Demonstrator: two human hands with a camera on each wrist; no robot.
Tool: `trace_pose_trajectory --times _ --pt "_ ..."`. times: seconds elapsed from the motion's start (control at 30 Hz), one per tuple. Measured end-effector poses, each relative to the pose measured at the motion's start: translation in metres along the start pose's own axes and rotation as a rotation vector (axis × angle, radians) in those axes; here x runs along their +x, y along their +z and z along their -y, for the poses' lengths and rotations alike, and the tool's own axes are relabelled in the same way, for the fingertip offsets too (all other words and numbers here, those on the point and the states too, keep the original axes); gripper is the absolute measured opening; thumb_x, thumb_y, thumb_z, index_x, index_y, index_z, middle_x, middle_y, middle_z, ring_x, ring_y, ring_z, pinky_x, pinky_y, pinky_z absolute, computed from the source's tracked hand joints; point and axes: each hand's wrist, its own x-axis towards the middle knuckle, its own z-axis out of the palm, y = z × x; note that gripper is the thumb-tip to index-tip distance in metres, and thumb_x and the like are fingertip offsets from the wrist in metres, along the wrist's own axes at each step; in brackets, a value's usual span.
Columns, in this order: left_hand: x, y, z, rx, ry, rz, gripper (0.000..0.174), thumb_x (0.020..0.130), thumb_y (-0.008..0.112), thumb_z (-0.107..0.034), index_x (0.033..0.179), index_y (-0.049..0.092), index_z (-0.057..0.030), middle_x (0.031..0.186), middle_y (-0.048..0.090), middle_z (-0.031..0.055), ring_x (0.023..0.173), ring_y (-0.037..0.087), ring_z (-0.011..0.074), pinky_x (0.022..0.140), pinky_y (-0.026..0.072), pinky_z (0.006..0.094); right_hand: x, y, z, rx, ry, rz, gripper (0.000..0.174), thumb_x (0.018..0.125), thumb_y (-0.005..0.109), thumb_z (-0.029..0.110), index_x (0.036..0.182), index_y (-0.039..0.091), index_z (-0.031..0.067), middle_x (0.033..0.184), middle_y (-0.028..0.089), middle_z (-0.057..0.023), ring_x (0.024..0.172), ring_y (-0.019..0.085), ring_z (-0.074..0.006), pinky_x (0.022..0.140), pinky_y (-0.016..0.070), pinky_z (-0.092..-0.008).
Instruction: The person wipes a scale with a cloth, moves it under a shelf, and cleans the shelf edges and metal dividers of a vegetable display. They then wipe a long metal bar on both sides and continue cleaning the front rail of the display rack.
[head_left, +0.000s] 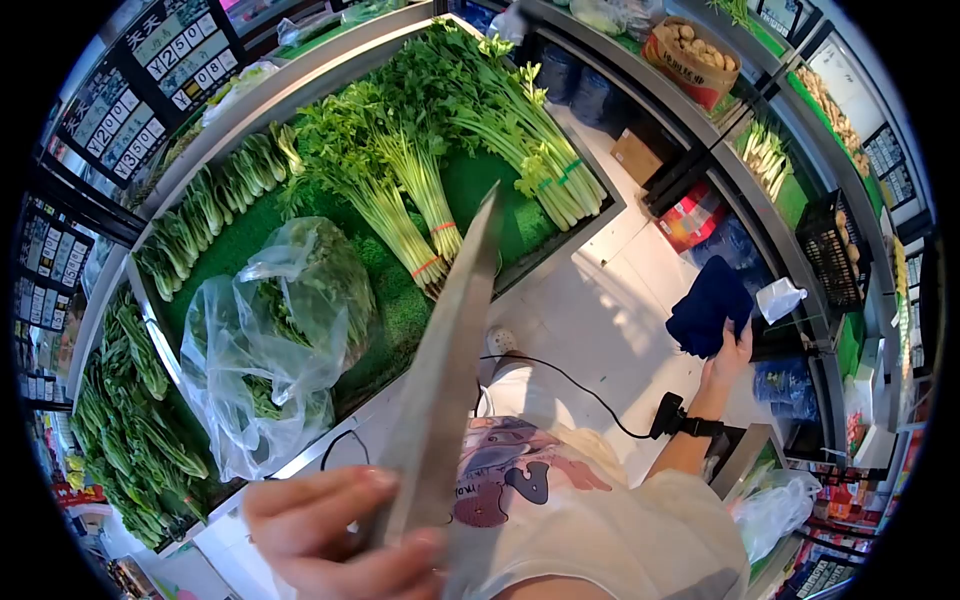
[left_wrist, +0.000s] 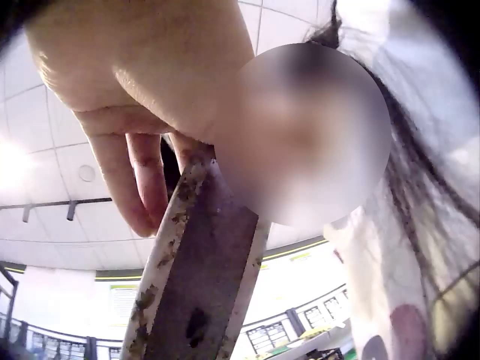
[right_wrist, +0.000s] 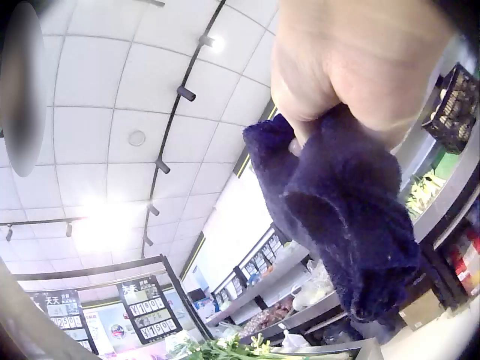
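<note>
The cloth (head_left: 712, 300) is dark navy; the metal strip (head_left: 445, 370) grey, its blotches probably brown; the shirt (head_left: 590, 520) cream, printed pink and grey.

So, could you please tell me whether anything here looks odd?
Yes: the metal strip in the left hand looks dirty, with brownish patches along both edges and a dark spot between them.
</note>
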Motion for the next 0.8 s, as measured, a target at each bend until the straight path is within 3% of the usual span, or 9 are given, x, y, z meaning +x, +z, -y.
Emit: trace_pose_trajectory --times 0.1,0.13,0.33,0.43,0.57,0.6,0.7,0.77,0.8 --pt "0.033 0.014 -0.001 0.042 0.206 0.159 0.027 0.083 0.053 -0.024 0.105 0.06 -0.0368 0.095 0.059 -0.0114 0.078 0.058 0.0131 0.068 0.0477 0.0243 -0.004 0.005 0.003 0.011 -0.005 0.018 0.033 0.089 0.054 -0.006 0.122 0.055 -0.0061 0.116 0.06 -0.0097 0.106 0.055 -0.017 0.097 0.0409 -0.029" --pt "0.032 0.013 -0.01 0.011 0.213 0.204 0.034 0.083 0.054 -0.021 0.112 0.057 -0.0387 0.097 0.058 -0.0111 0.08 0.054 0.013 0.063 0.0427 0.0291 -0.005 0.011 0.004 0.002 -0.006 0.031 0.034 0.089 0.054 -0.007 0.123 0.054 -0.0064 0.117 0.059 -0.0101 0.107 0.055 -0.0174 0.097 0.0405 -0.029" --pt "0.033 0.028 -0.022 0.131 0.255 0.029 0.034 0.088 0.051 -0.023 0.122 0.056 -0.0198 0.111 0.055 -0.0004 0.096 0.055 0.0153 0.08 0.051 0.0315 -0.032 0.075 0.029 -0.115 -0.053 0.307 0.036 0.088 0.056 -0.006 0.124 0.054 -0.0052 0.122 0.058 -0.0115 0.11 0.054 -0.0183 0.099 0.0389 -0.03" --pt "0.006 0.021 -0.028 0.09 0.254 0.002 0.03 0.086 0.056 -0.026 0.115 0.056 -0.031 0.101 0.055 -0.0061 0.084 0.051 0.0143 0.067 0.0398 0.0329 -0.04 0.119 0.041 -0.184 -0.092 0.441 0.039 0.084 0.051 -0.012 0.122 0.056 -0.0054 0.119 0.061 -0.0117 0.109 0.056 -0.0181 0.098 0.0396 -0.0282" --pt "-0.021 0.029 -0.061 0.126 -0.127 -0.114 0.022 0.082 0.065 -0.035 0.102 0.058 -0.0345 0.089 0.05 -0.0081 0.073 0.043 0.0145 0.057 0.0271 0.034 -0.057 0.174 0.063 -0.198 -0.236 0.72 0.045 0.079 0.051 -0.015 0.121 0.059 0.0005 0.121 0.061 -0.011 0.112 0.056 -0.0181 0.099 0.0392 -0.0283" --pt "-0.019 0.035 -0.058 0.153 -0.144 -0.222 0.023 0.067 0.069 -0.026 0.088 0.06 -0.0241 0.087 0.052 -0.0067 0.07 0.049 0.0148 0.054 0.033 0.0305 -0.066 0.185 0.06 -0.201 -0.314 0.753 0.046 0.079 0.051 -0.016 0.12 0.06 0.0017 0.123 0.061 -0.0105 0.114 0.056 -0.0184 0.1 0.0386 -0.0288" --pt "-0.048 0.034 -0.066 0.051 -0.245 -0.119 0.033 0.071 0.072 -0.037 0.097 0.059 -0.0208 0.094 0.054 -0.0027 0.079 0.051 0.0197 0.062 0.0397 0.0386 -0.121 0.199 0.039 -0.177 -0.387 0.647 0.047 0.081 0.05 -0.015 0.123 0.058 0.0027 0.127 0.058 -0.0113 0.118 0.053 -0.0214 0.102 0.0367 -0.0313" --pt "-0.066 0.063 -0.076 -0.02 -0.552 -0.079 0.051 0.076 0.066 -0.053 0.111 0.057 -0.0172 0.108 0.054 0.0065 0.098 0.051 0.0256 0.081 0.0413 0.045 -0.153 0.203 0.016 -0.012 -0.3 0.531 0.043 0.083 0.049 -0.012 0.123 0.057 0.0004 0.128 0.057 -0.0127 0.12 0.052 -0.0237 0.103 0.0364 -0.0331" --pt "-0.083 0.09 -0.09 -0.236 -0.91 -0.352 0.058 0.08 0.056 -0.061 0.116 0.054 -0.0149 0.122 0.047 0.0117 0.112 0.045 0.0292 0.091 0.0368 0.0489 -0.163 0.199 0.008 -0.032 -0.29 0.568 0.043 0.083 0.049 -0.012 0.124 0.056 0.0002 0.128 0.057 -0.0127 0.12 0.052 -0.0239 0.103 0.0364 -0.0333"
